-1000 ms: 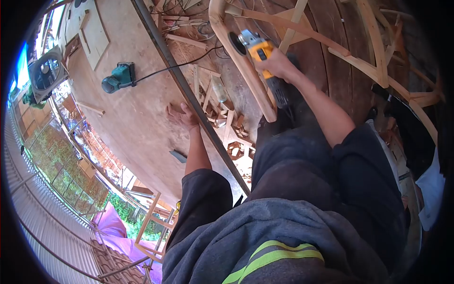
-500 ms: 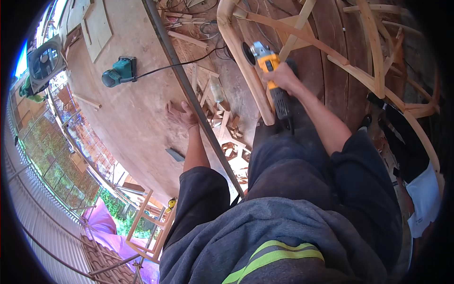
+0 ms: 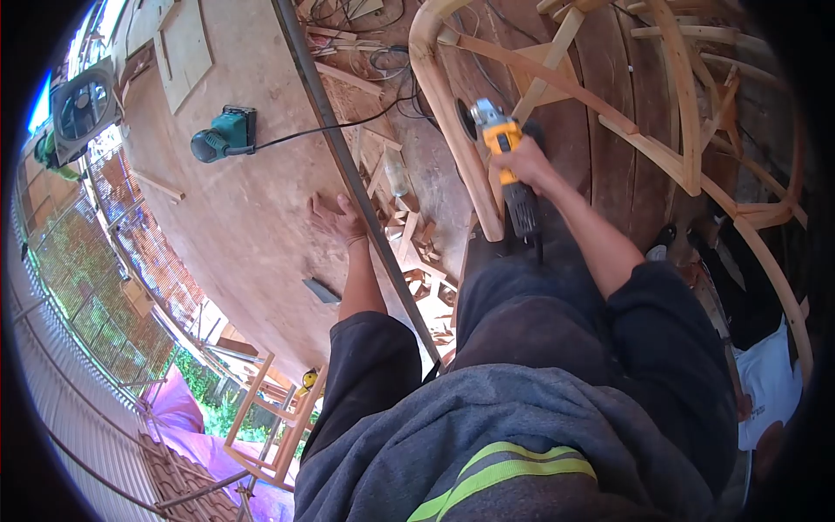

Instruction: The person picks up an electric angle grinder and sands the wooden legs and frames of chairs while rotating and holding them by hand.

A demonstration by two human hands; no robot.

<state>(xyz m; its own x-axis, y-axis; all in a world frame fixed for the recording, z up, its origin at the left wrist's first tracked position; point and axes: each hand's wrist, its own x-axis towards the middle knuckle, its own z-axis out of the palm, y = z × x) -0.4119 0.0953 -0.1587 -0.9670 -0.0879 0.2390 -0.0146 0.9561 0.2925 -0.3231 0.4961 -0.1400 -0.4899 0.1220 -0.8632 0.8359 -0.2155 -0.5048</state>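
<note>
My right hand (image 3: 524, 165) is wrapped round a yellow and grey angle grinder (image 3: 502, 139), whose disc is close to a curved wooden frame piece (image 3: 457, 130). Whether the disc touches the wood cannot be told. My left hand (image 3: 337, 219) lies palm down with fingers spread on the plywood tabletop (image 3: 252, 209), near its dark metal edge. A green sander (image 3: 224, 134) rests on the same top, its black cord running right past the edge. Below my left hand lies a small dark flat piece (image 3: 322, 291).
Wood offcuts (image 3: 417, 252) and a clear bottle (image 3: 396, 177) lie on the floor beyond the edge. Wooden chair frames (image 3: 687, 104) stand at the upper right. A fan (image 3: 83, 113) is at the far left. Another person in a white top (image 3: 770, 383) is at the right.
My right hand and the grinder have shifted slightly right and down in view. My left hand stays on the tabletop. More of the other person's white top shows.
</note>
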